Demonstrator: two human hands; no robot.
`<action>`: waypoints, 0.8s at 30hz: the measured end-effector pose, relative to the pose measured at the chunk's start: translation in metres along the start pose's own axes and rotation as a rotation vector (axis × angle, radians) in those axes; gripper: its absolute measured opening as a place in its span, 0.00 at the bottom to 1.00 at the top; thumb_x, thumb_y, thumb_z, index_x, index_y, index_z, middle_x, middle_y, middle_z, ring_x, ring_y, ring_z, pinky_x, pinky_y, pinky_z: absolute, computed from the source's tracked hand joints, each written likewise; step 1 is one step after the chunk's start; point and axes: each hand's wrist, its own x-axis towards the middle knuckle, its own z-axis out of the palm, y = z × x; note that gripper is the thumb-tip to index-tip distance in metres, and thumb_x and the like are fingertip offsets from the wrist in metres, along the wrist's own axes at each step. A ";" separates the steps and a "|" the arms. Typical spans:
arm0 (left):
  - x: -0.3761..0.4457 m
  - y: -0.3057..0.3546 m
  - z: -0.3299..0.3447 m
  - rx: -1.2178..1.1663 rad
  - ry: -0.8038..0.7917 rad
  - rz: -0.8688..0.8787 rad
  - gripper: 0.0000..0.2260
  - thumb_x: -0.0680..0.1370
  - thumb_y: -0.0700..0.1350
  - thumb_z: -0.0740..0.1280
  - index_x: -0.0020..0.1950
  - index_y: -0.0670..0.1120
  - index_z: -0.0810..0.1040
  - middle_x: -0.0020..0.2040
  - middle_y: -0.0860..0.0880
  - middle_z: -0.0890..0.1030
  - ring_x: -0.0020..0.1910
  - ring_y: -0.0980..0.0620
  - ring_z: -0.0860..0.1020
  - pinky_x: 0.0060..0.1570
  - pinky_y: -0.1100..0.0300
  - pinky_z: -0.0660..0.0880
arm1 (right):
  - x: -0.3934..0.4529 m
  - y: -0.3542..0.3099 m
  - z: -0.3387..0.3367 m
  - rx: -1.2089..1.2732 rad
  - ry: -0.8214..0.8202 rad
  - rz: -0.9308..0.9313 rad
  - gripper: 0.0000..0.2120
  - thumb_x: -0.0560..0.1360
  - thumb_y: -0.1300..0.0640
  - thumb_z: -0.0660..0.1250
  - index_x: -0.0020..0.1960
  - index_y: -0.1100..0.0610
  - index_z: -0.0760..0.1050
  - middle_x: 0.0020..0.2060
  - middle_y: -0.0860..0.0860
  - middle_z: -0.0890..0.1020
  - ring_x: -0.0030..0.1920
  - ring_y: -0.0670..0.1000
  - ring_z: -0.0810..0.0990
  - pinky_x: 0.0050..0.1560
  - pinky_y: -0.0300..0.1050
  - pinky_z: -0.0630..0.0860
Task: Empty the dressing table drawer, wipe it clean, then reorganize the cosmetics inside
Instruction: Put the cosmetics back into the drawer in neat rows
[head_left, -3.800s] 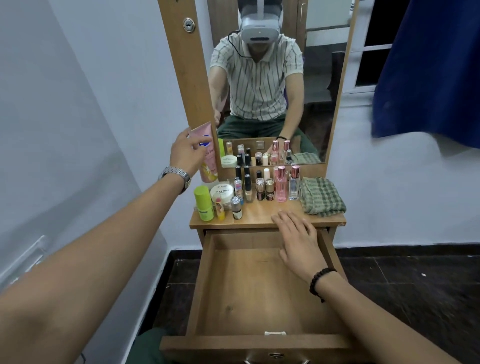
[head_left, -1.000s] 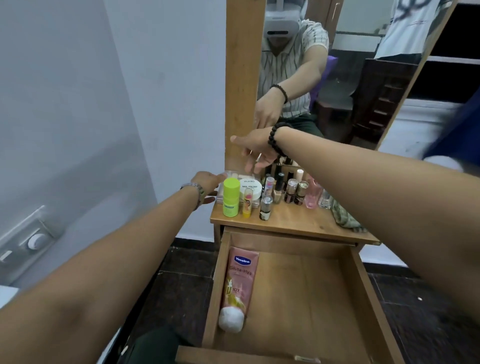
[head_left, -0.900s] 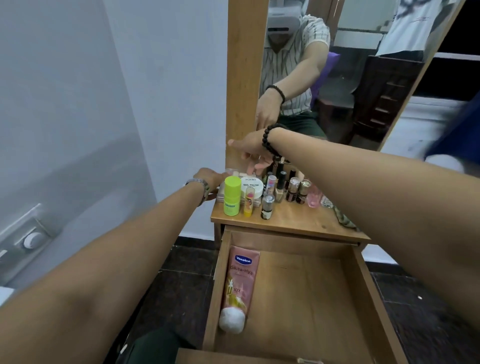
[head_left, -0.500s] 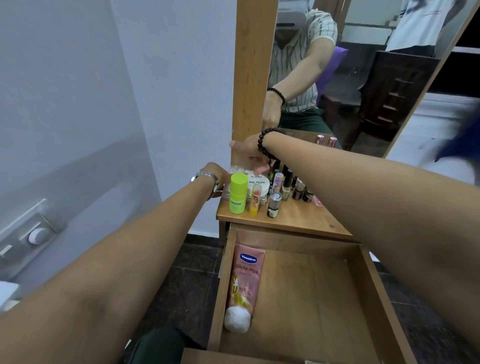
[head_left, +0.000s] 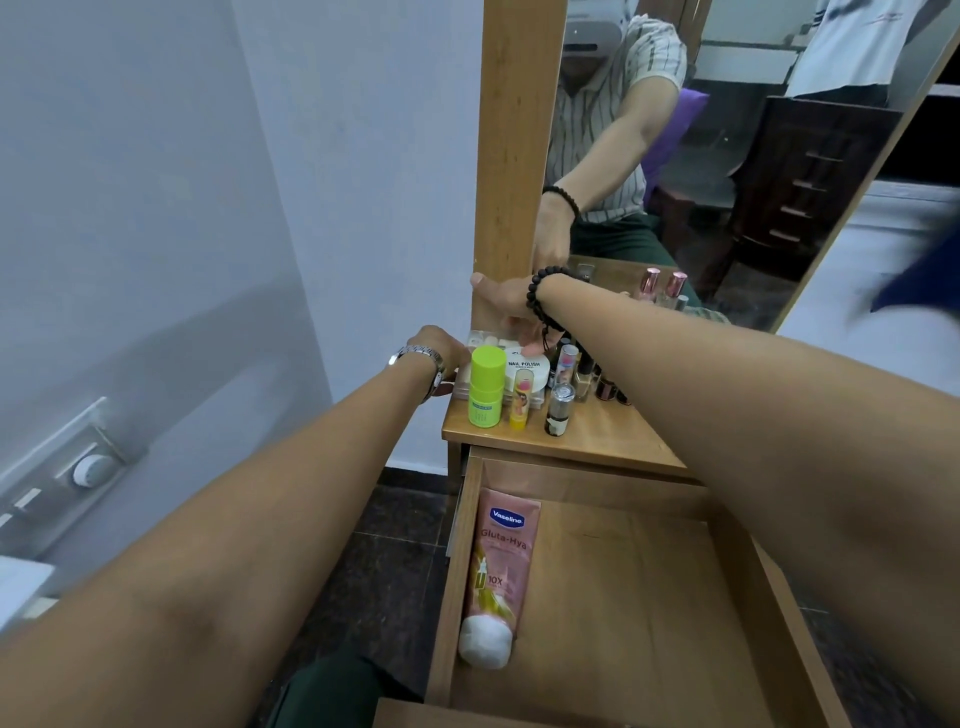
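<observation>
The right forearm crosses the frame and hides most of the bottles at the back of the desk (head_left: 597, 441); the green cloth shows only in the mirror (head_left: 727, 182). The left hand (head_left: 441, 345) reaches behind a lime-green stick (head_left: 487, 387) to the end of a clear flat case (head_left: 480, 340), and its fingers are hidden, so their grip cannot be told. The right hand (head_left: 506, 301) hangs over the case's top, fingers (head_left: 535, 338) curled down and touching or nearly touching it (which one is unclear). The open drawer (head_left: 649, 597) holds one thing: a pink Vaseline tube (head_left: 501, 561) lying along its left wall, white cap nearest the camera. A white nail-polish jar (head_left: 527, 371), a yellow tube (head_left: 521, 397) and a small silver-capped bottle (head_left: 558, 413) stand on the desk.
</observation>
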 end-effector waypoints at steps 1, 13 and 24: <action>0.001 -0.001 0.000 0.003 0.001 0.003 0.06 0.76 0.37 0.65 0.51 0.40 0.78 0.48 0.41 0.80 0.41 0.46 0.79 0.30 0.58 0.74 | 0.001 0.001 -0.001 0.004 0.007 -0.009 0.37 0.80 0.35 0.42 0.76 0.62 0.55 0.70 0.60 0.67 0.35 0.53 0.70 0.37 0.46 0.69; 0.008 -0.016 -0.017 -0.131 -0.019 -0.077 0.06 0.78 0.45 0.66 0.45 0.42 0.74 0.39 0.48 0.79 0.34 0.51 0.77 0.28 0.60 0.73 | 0.032 0.003 0.003 0.181 -0.020 0.050 0.33 0.75 0.29 0.49 0.50 0.60 0.70 0.45 0.56 0.73 0.39 0.53 0.73 0.34 0.43 0.74; 0.006 -0.033 -0.071 -0.332 0.019 -0.146 0.05 0.78 0.42 0.66 0.44 0.43 0.74 0.41 0.48 0.79 0.34 0.49 0.79 0.29 0.58 0.76 | 0.014 -0.034 0.012 -0.158 -0.060 -0.208 0.30 0.80 0.39 0.54 0.69 0.62 0.66 0.64 0.58 0.73 0.61 0.59 0.77 0.60 0.55 0.75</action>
